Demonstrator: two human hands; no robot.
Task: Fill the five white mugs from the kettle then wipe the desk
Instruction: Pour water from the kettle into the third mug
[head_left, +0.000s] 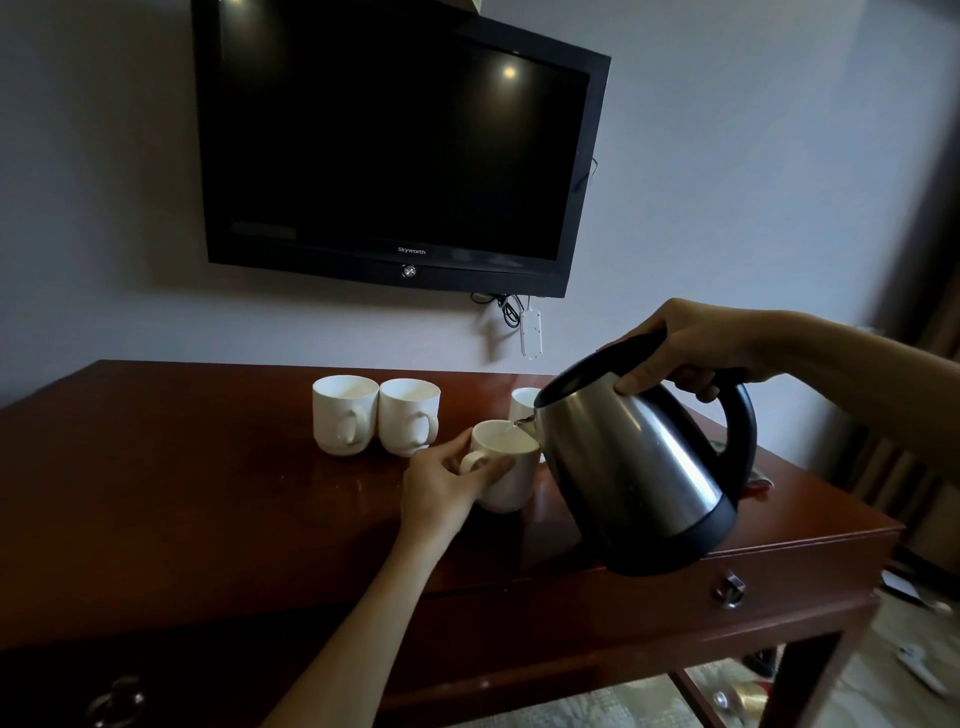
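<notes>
From my seat, the kettle (644, 467) covers most of one mug (524, 402) behind its spout; I see only a strip of rim and wall. A fifth mug I cannot find. The kettle also hides the desk (208, 493) surface to its right, where a dark object and something reddish (756, 488) poke out, too little to identify. The water level in the mug under the spout (506, 467) is unreadable. The top of the television (395, 150) is cut off by the frame's upper edge. The floor items at lower right are blurred.

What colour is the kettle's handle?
Black, on the kettle's handle; the head view shows it.
</notes>
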